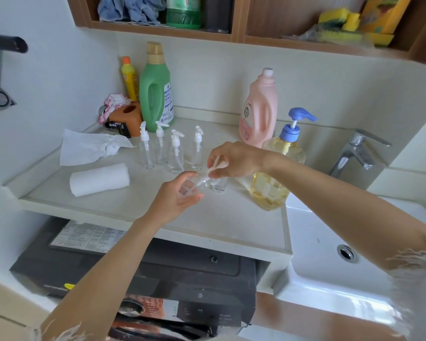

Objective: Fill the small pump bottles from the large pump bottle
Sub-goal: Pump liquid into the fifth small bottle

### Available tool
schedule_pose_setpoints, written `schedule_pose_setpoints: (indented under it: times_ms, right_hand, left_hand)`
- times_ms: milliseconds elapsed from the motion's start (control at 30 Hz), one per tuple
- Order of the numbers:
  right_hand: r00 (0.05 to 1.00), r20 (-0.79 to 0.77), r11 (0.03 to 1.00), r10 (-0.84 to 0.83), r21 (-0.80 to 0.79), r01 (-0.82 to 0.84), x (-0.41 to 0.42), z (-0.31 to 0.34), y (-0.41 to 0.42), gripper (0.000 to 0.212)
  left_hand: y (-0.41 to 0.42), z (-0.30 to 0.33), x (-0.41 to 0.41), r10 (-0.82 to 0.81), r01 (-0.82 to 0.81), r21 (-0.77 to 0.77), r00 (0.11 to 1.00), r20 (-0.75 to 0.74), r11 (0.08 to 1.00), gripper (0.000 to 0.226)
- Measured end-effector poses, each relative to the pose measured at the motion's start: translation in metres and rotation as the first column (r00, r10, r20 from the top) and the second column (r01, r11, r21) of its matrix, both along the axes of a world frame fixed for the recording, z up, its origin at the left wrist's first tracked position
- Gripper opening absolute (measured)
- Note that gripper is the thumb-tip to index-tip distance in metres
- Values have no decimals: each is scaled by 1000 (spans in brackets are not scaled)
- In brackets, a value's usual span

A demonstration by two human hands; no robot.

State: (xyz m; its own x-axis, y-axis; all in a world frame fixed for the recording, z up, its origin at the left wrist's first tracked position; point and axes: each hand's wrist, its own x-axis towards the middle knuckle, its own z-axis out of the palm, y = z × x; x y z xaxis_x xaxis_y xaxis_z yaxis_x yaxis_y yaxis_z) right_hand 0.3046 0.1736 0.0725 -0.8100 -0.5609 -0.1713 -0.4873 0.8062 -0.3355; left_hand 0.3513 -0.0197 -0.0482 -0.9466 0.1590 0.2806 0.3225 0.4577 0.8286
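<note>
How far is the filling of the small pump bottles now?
Nothing looks filled yet: the four small bottles standing in a row look clear and empty, with pumps on. In hand: the left hand holds a small clear bottle while the right hand pinches its pump, seemingly taking it off. Left: filling all from the large pump bottle, which holds yellow liquid.

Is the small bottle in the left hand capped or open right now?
Open. The right hand pinches the white pump, lifted out of the clear bottle that the left hand grips.
</note>
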Motion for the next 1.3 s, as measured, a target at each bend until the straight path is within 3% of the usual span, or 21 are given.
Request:
schedule_pose_setpoints:
  times_ms: [67,133,167,333,400,500,567,733,900,1033,1200,1300]
  right_hand:
    - [998,37,999,-41,-7,41,2,-2,1,29]
    - [1000,-24,998,-15,-61,13,4,-5,1,21]
    - [999,-44,998,-9,-66,6,5,-5,1,27]
    - [1000,26,1000,3,3,-3,8,-12,4,29]
    - [999,42,999,35,19,-36,10,-12,5,42]
    - [996,85,998,9,62,-14,11,-15,7,32]
    - [996,85,998,18,61,-24,11,-18,11,24]
    - [1000,-14,999,0,49,0,18,-25,22,25]
    - [988,-154,999,4,43,3,26,-36,25,30]
    - [952,-296,981,75,196,-16,31,-40,28,30]
    - [992,-113,950,-62,298,93,33,-46,34,64]
    - [994,-106,963,5,268,24,31,-52,35,43]
  left_hand:
    - [1,0,1,3,-3,-34,1000,13,999,45]
    - [2,0,4,-1,1,-21,1000,30,1000,46]
    - [3,0,5,-5,6,-11,999,32,1000,46]
    - [2,-3,7,-13,17,-55,998,66,998,46]
    - [3,-6,7,-40,42,-19,995,96,999,46]
    - [3,-8,6,-52,55,-21,993,102,998,46]
    - [2,-9,3,-48,59,-102,994,102,993,49]
    - [0,-13,1,-18,47,-317,996,93,947,52]
    - [1,-16,-4,-28,76,-334,989,145,940,50]
    - [-1,-16,-8,-83,147,-313,974,210,938,48]
    - [-2,-15,-5,-103,179,-315,965,242,932,45]
    - [-5,-15,-4,-101,176,-316,966,239,932,48]
